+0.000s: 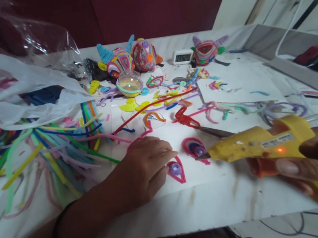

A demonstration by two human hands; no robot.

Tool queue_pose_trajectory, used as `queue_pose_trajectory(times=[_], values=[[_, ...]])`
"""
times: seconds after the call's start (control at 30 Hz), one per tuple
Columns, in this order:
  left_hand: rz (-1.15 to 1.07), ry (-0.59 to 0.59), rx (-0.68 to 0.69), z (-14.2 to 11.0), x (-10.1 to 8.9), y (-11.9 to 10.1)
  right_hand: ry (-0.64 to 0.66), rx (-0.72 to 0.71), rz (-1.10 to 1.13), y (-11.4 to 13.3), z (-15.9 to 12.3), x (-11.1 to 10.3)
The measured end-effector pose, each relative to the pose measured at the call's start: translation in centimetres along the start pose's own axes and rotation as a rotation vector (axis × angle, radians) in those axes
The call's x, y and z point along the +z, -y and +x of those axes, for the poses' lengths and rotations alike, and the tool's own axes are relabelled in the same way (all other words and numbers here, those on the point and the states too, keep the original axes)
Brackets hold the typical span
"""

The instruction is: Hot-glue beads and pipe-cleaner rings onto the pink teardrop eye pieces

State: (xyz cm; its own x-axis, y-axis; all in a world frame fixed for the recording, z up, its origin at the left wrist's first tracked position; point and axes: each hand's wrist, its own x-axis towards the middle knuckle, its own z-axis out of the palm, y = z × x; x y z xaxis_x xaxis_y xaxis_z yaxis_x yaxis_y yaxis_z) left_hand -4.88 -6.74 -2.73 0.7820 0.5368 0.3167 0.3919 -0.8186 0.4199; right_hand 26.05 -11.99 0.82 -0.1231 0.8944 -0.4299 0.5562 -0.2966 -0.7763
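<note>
My right hand (313,166) grips a yellow hot glue gun (251,142), its fingers around the handle and orange trigger. An orange light glows on the gun's side. The metal nozzle points left, at a curved pink pipe-cleaner piece (193,145) with dark blue and purple coils. My left hand (152,169) rests on the white sheet, fingers together and bent, the tips at the edge of a pink teardrop pipe-cleaner shape (183,174) with a purple coil inside. My left thumb is hidden. Red-handled scissors (187,118) lie behind the gun.
Bundles of coloured pipe cleaners (49,153) spill from a white plastic bag (5,92) at left. Decorated balls with horns (118,60) stand at the back, near a small digital clock (182,57) and a clear bowl (129,85). Pipe-cleaner scraps (161,98) litter the table.
</note>
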Motion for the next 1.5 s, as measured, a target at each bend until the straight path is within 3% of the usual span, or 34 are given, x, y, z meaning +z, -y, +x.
queue_pose_trajectory(times=[0.33, 0.67, 0.87, 1.07, 1.5], values=[[0.016, 0.037, -0.045, 0.3, 0.0, 0.1, 0.062, -0.014, 0.078, -0.9, 0.1, -0.3], [0.055, -0.126, -0.186, -0.4, 0.6, 0.8, 0.177, -0.091, 0.116, 0.6, 1.4, 0.2], [0.084, -0.131, -0.233, -0.2, 0.8, 0.9, 0.17, -0.078, 0.08, 2.7, 2.9, 0.6], [0.033, -0.126, -0.25, -0.1, 0.7, 1.0, 0.201, -0.166, 0.09, 2.7, 3.7, 0.5], [-0.04, -0.156, -0.251, -0.1, 0.7, 1.2, 0.15, -0.117, -0.02, 2.9, 3.8, 0.1]])
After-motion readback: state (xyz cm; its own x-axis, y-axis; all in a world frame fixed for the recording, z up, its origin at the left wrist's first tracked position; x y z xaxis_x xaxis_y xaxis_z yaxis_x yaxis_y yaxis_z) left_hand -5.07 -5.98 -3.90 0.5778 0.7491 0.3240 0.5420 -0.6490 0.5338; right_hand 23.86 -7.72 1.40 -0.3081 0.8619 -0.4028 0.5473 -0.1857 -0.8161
